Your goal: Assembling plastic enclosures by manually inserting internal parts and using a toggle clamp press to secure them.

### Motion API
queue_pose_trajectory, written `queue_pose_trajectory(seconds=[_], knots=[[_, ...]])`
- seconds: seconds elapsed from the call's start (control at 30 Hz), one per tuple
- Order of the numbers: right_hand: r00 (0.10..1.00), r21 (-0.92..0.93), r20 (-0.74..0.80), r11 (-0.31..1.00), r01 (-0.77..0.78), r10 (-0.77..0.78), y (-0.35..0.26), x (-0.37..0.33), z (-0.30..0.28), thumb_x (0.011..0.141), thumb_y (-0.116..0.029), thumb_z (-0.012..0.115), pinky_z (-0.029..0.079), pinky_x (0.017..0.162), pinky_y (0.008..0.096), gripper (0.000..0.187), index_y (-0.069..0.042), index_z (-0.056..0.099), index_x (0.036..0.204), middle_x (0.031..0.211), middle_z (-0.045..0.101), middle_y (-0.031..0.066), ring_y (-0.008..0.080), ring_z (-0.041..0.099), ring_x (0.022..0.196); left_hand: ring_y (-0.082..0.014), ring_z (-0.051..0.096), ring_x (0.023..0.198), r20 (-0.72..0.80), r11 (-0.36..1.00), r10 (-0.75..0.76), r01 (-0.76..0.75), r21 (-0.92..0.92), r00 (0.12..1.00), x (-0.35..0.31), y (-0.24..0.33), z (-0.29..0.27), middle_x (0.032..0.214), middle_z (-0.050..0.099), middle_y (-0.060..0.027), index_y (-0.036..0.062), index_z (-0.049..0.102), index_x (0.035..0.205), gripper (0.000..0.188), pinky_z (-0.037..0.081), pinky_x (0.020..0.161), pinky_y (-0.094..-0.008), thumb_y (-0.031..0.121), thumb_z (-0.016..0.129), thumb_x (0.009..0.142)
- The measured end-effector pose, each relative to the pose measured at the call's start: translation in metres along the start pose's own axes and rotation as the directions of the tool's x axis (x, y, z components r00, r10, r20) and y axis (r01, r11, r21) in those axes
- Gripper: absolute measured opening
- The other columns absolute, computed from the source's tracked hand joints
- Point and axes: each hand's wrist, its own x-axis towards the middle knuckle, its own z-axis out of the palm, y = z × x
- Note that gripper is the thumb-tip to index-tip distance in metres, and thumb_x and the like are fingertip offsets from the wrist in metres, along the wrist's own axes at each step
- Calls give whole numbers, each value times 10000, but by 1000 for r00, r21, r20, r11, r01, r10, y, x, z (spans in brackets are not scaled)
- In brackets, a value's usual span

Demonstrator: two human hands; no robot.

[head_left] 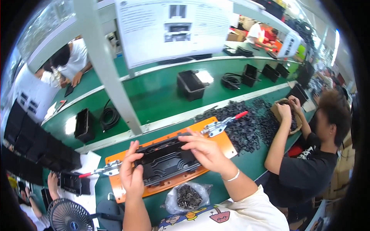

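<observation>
A black plastic box [165, 166] with an open top and a ribbed inside lies on an orange fixture plate [228, 143]. My left hand [132, 171] grips its left end, thumb over the rim and fingers along the edge. At the right end my right hand [206, 151] has its fingers over the box's rim and holds it there. Beside my left hand is a metal toggle clamp [111, 168] with a red handle. A second toggle clamp [217, 128], also red-handled, sits just beyond my right hand.
A clear bag of small metal parts [189, 197] lies near my body. Small black pieces [246, 129] are heaped at the right, by a co-worker [308, 154]. Black boxes [191, 85] and coiled cables [110, 115] ride the green belt behind. A fan [71, 215] stands lower left.
</observation>
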Motion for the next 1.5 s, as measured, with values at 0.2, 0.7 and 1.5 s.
queue_pose_trajectory(seconds=[0.2, 0.7, 1.5], knots=[[997, -130, 23, 989, 72, -70, -4, -4, -3, 844, 65, 470, 242, 1118, 493, 324, -51, 611, 1112, 1369, 511, 111, 331, 383, 1348, -399, 402, 1322, 153, 892, 69, -130, 434, 986, 8, 23, -2, 1290, 555, -213, 8, 577, 1003, 388, 143, 1132, -533, -74, 384, 677], [666, -597, -548, 321, -735, 507, 64, -90, -106, 732, -203, 748, 516, 744, 416, 305, -63, 645, 983, 924, 625, 150, 331, 633, 823, -374, 504, 1226, 238, 779, 43, -181, 600, 970, -11, -18, 12, 1222, 582, -186, 7, 608, 897, 160, 277, 1073, -523, -24, 576, 743], [692, -398, -536, 579, -712, 483, 103, -106, -106, 659, -62, 740, 521, 682, 351, 207, -10, 639, 831, 789, 644, 164, 286, 646, 710, -380, 510, 1216, 169, 857, 52, -130, 499, 984, -13, -20, 10, 1207, 580, -198, 0, 599, 878, 131, 267, 1088, -516, -31, 563, 756]])
